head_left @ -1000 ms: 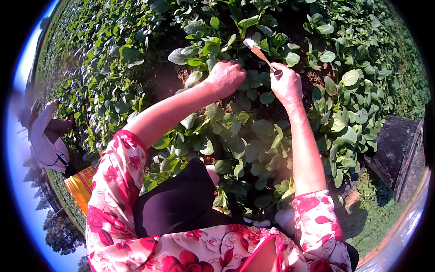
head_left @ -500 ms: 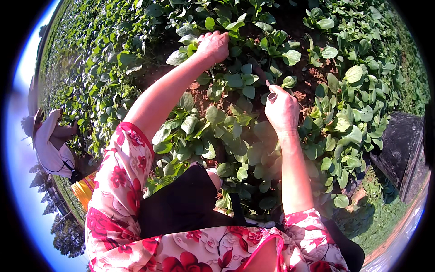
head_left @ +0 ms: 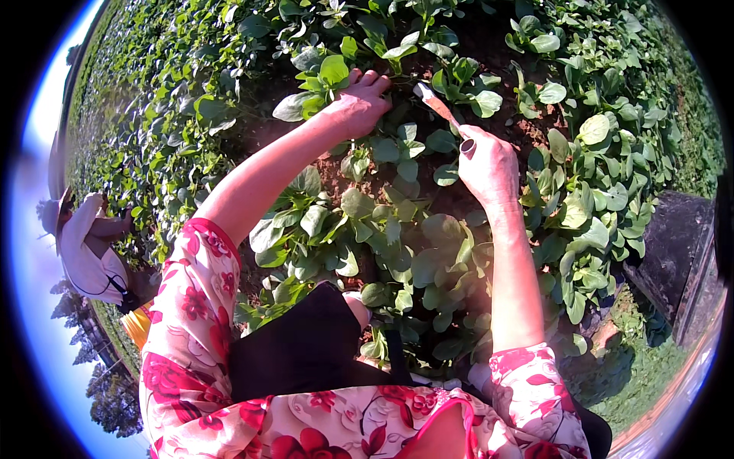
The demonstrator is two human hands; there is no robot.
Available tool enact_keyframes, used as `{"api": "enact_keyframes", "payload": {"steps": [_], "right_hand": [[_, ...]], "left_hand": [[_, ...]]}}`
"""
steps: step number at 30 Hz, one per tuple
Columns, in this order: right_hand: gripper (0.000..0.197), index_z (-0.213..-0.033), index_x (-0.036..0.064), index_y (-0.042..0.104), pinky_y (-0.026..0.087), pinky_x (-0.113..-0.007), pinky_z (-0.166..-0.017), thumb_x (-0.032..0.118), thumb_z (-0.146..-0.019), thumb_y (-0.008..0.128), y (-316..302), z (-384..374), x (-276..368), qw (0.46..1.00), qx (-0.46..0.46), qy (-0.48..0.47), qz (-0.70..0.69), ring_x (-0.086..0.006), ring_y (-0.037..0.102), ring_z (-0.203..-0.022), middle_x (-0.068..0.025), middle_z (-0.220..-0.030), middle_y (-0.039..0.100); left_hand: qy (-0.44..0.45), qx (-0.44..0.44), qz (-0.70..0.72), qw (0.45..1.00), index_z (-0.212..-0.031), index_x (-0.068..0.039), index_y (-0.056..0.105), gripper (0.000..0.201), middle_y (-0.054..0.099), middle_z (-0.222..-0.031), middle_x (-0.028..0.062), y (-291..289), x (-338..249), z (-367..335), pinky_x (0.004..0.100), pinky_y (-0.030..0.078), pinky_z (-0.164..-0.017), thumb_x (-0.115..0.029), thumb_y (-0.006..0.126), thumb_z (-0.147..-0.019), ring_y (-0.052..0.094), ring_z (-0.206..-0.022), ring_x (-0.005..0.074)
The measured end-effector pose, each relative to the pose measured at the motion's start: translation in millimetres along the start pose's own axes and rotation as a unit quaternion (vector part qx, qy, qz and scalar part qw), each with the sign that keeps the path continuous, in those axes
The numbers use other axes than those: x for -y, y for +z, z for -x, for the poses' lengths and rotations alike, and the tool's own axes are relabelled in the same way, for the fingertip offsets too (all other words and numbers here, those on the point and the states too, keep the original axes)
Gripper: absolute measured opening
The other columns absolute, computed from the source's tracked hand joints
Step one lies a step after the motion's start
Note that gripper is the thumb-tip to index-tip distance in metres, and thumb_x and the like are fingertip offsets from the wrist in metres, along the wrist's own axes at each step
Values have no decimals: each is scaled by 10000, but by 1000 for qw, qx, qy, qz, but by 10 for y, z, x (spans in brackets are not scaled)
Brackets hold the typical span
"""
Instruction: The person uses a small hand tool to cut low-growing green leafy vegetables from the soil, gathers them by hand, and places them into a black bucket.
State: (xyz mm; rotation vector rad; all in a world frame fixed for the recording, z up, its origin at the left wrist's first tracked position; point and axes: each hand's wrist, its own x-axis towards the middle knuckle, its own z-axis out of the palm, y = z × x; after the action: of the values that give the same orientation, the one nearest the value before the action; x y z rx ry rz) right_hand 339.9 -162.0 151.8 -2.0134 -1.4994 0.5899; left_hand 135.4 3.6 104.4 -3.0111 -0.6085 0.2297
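Note:
My left hand [head_left: 358, 105] is down among the leaves, its fingers curled at a leafy green plant [head_left: 312, 93] with broad, rounded leaves. The fingertips and the stem are hidden under the hand. To the right, my right hand [head_left: 489, 170] is wrapped round a knife [head_left: 440, 106] with a hollow, tube-like handle end. Its narrow blade is rusty brown with a bright tip, pointing up and left toward my left hand. The tip is apart from the left fingers, beside another small leafy plant [head_left: 465, 84].
More leafy greens [head_left: 367, 214] grow close in front of my legs, with reddish soil [head_left: 527, 130] between plants. A black crate-like box [head_left: 669, 245] stands at the right. A person in a hat [head_left: 88, 249] crouches far left, near a yellow object [head_left: 138, 327].
The knife blade has come up out of the leaves and shows in the light. My right hand has moved slightly right; my left hand has come slightly nearer, its fingers a little looser.

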Motion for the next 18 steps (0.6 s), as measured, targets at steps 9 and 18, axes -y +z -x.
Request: {"api": "enact_keyframes", "payload": {"steps": [9, 18], "right_hand": [[219, -962, 111, 671, 522, -405, -697, 95, -770, 568, 248, -628, -39, 996, 24, -62, 55, -339, 642, -779, -169, -818, 656], [203, -956, 69, 673, 527, -381, -679, 89, -782, 572, 114, -203, -54, 998, 14, -4, -54, -333, 649, -749, -173, -804, 658]], "left_hand": [[-48, 85, 89, 991, -1018, -134, 635, 304, 575, -1055, 91, -84, -37, -11, 417, 392, -884, -257, 628, -740, 511, -1055, 270], [-397, 96, 225, 884, -932, -81, 684, 340, 665, -948, 194, -221, 102, -560, 467, 502, -780, -371, 563, -801, 636, -954, 331]]}}
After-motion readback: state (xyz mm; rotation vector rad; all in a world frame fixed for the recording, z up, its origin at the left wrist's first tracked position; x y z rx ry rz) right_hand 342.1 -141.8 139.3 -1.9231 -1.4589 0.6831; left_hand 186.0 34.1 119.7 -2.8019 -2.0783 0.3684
